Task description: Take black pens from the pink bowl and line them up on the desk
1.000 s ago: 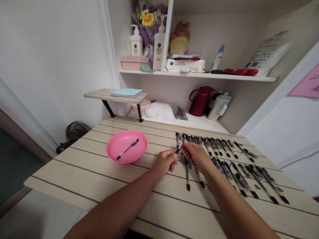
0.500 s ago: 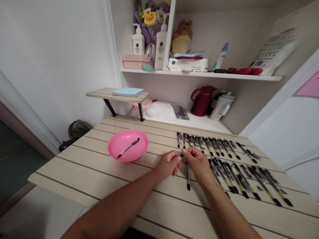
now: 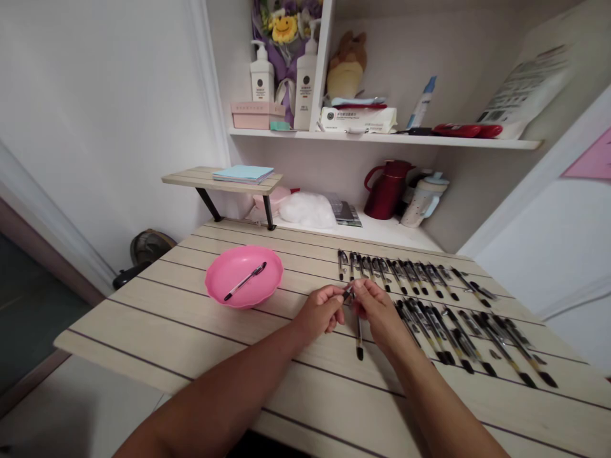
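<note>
Over the slatted wooden table (image 3: pixel 181 318), my left hand (image 3: pixel 319 312) and my right hand (image 3: pixel 378 310) meet at one black pen (image 3: pixel 348 294). Both hands pinch it, fingertips nearly touching. Another black pen (image 3: pixel 358 334) lies on the table just below my right hand. Two rows of several black pens (image 3: pixel 443 299) stretch to the right of my hands. To the left stands a pink bowl (image 3: pixel 229 289) with a single black pen (image 3: pixel 245 281) lying inside it.
A small wooden riser (image 3: pixel 191 180) with a blue notebook stands at the table's back left. Behind the table, a low shelf holds a red jug (image 3: pixel 386 197) and a cup; the wall shelf (image 3: pixel 382 140) above carries bottles and boxes. A fan sits on the floor at left.
My hands have drawn closer together around the pen, and the pen between them now sits shorter and more hidden. The camera shifted slightly.
</note>
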The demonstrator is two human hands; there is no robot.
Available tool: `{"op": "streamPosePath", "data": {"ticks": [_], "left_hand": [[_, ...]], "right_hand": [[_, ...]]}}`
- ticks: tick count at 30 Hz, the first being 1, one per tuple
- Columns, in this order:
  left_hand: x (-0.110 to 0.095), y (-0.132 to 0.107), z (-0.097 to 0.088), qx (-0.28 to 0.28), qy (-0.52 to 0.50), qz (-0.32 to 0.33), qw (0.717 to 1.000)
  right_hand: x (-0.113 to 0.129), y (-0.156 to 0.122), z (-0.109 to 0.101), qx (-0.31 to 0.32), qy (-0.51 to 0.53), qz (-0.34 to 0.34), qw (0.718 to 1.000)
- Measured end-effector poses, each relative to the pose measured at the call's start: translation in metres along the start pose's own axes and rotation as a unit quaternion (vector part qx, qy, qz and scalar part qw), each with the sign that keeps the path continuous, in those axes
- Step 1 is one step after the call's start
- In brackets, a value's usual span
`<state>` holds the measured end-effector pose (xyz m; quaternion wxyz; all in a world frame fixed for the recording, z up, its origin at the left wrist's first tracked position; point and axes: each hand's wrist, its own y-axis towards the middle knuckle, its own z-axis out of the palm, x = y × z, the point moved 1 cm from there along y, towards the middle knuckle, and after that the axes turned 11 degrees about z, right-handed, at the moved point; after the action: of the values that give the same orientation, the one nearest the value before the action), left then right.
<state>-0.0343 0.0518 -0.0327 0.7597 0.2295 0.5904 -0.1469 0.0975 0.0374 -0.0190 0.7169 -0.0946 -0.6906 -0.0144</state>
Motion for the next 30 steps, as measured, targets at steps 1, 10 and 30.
{"op": "streamPosePath", "data": {"ticks": [1,10,30], "left_hand": [[0.0,0.0,0.0,-0.002,-0.001,-0.003,1.0],[0.0,0.001,0.0,0.001,0.007,-0.011,1.0],[0.004,0.005,-0.007,-0.054,-0.039,-0.022,0.998]], "right_hand": [[0.0,0.0,0.0,-0.006,-0.007,0.0,1.0],[-0.002,-0.001,0.002,0.014,0.012,0.009,1.0],[0.004,0.012,-0.027,-0.071,-0.003,0.057,0.996]]}}
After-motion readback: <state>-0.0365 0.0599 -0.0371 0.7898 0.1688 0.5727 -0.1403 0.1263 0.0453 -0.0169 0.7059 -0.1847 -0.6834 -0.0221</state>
